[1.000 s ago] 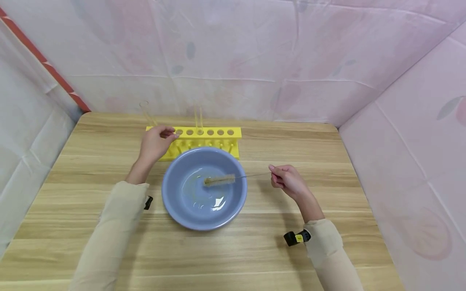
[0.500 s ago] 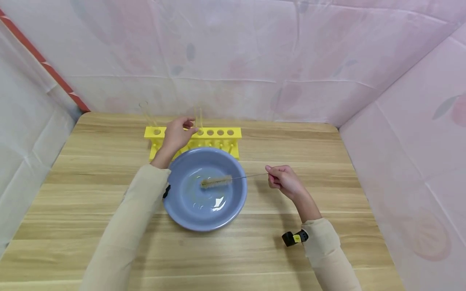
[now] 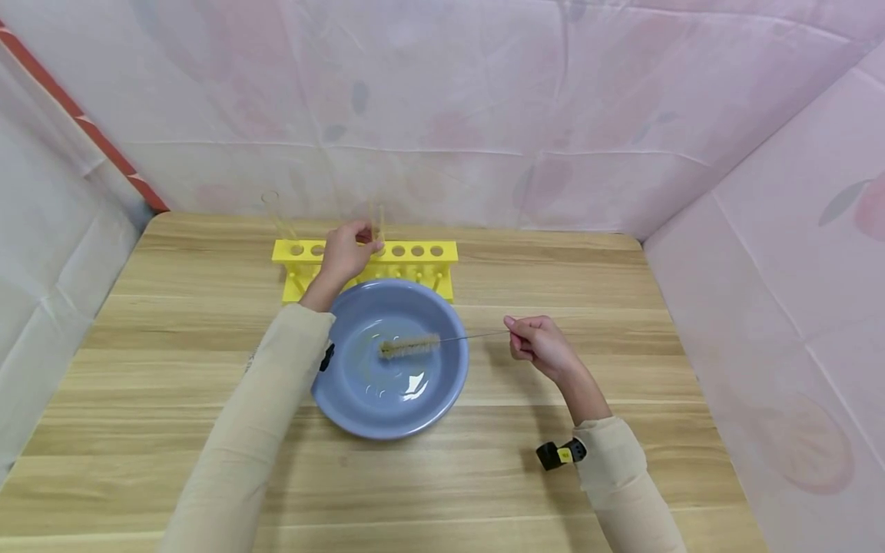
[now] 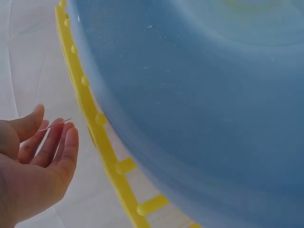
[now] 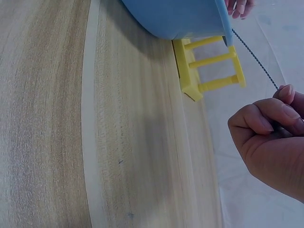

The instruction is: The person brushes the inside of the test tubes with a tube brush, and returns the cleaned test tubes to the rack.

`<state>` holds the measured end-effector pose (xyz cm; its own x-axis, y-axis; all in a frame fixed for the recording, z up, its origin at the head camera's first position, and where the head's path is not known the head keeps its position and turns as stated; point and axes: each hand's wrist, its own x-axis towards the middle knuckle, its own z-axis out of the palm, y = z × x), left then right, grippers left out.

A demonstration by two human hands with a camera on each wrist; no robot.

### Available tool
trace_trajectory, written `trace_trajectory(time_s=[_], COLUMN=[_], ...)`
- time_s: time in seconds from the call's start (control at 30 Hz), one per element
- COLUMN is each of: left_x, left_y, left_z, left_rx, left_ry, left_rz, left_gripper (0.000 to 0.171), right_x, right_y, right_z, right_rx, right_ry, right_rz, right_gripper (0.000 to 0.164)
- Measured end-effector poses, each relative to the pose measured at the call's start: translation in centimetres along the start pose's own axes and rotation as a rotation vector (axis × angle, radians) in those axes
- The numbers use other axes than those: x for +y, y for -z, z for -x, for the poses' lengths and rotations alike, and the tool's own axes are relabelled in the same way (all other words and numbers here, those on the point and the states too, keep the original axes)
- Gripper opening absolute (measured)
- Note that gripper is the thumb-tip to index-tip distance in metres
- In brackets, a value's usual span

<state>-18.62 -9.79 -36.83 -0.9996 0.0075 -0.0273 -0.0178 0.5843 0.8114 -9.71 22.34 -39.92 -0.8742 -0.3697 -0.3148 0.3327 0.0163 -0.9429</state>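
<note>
My left hand (image 3: 347,250) is over the yellow test tube rack (image 3: 429,251), at a clear glass test tube (image 3: 381,219) standing in it. In the left wrist view, thumb and loosely bent fingers of the left hand (image 4: 45,156) stand apart, a thin glint of glass between them. My right hand (image 3: 546,346) pinches the thin twisted wire handle (image 5: 256,58) of a test tube brush. The brush's pale bristle head (image 3: 411,346) hangs in the blue basin (image 3: 332,384). Liquid lies in the bottom of the basin.
Another clear test tube (image 3: 276,213) leans at the rack's left end. The basin stands in front of the rack and hides part of its base. Patterned cloth walls (image 3: 442,115) border the wooden table (image 3: 442,491) at the back and sides.
My left hand has moved right along the rack from its left end to the middle test tube. The right hand and brush have shifted slightly left.
</note>
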Motion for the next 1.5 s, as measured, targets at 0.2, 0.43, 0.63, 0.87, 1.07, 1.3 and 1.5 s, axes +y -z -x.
trace_trajectory(time_s=[0.2,0.43,0.63,0.87,1.07,1.3,1.5], left_x=[0.2,1.6,3.4,5.2,5.5,4.4,3.1], left_y=[0.2,0.7,1.3,2.2,2.9,3.6,4.1], left_z=[0.0,0.4,0.8,1.7,3.0,5.0,7.0], left_rx=[0.019,0.062,0.106,0.113,0.072,0.043,0.027], left_ry=[0.009,-0.077,-0.145,-0.209,-0.255,-0.234,-0.244], left_rz=[0.035,0.098,0.126,0.059,-0.020,-0.150,-0.252], left_gripper=[0.013,0.011,0.019,0.027,0.028,0.027,0.027], right_x=[-0.1,-0.5,-0.7,-0.8,-0.5,-0.4,-0.3], right_y=[-0.1,-0.1,0.1,0.4,0.3,0.4,0.8], right_z=[0.1,0.2,0.2,0.2,0.1,0.1,0.3], right_rx=[-0.002,0.004,0.004,0.003,0.002,0.003,0.013], right_ry=[0.005,0.014,0.015,0.026,0.026,0.035,0.062], right_rz=[0.009,0.022,0.025,0.024,-0.006,-0.018,-0.049], right_gripper=[0.045,0.045,0.044,0.044,0.044,0.044,0.044])
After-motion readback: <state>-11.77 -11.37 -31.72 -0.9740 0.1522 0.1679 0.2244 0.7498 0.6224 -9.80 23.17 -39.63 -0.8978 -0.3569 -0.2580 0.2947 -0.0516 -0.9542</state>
